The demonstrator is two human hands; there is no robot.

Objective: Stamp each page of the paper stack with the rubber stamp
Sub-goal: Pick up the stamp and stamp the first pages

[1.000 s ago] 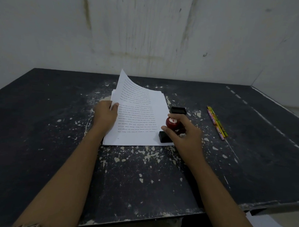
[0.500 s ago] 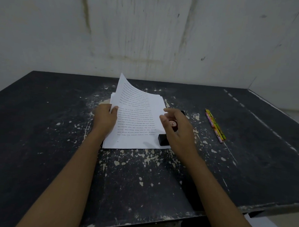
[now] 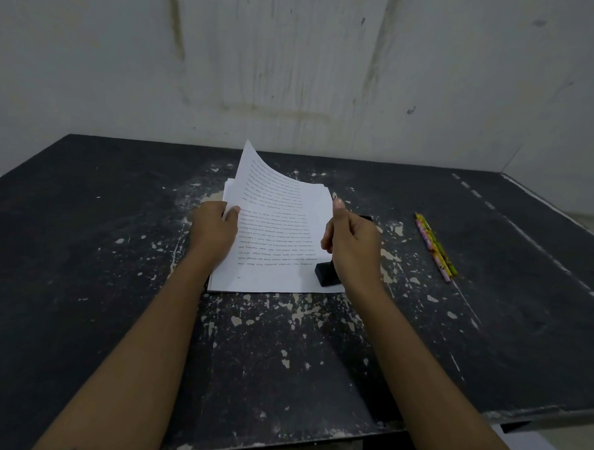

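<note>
Our left hand (image 3: 217,231) pinches the light, floppy top sheet (image 3: 276,196) at its edge; our curled right hand (image 3: 354,241) hides its hold.

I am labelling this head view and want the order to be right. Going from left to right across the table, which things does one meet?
left hand → paper stack → right hand → pencils. The black block lies partly under the right hand, so I leave it out.

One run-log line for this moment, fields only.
left hand pinches lifted top sheet | right hand curled above ink pad, stamp hidden | paper stack on table | pencils at right
</note>
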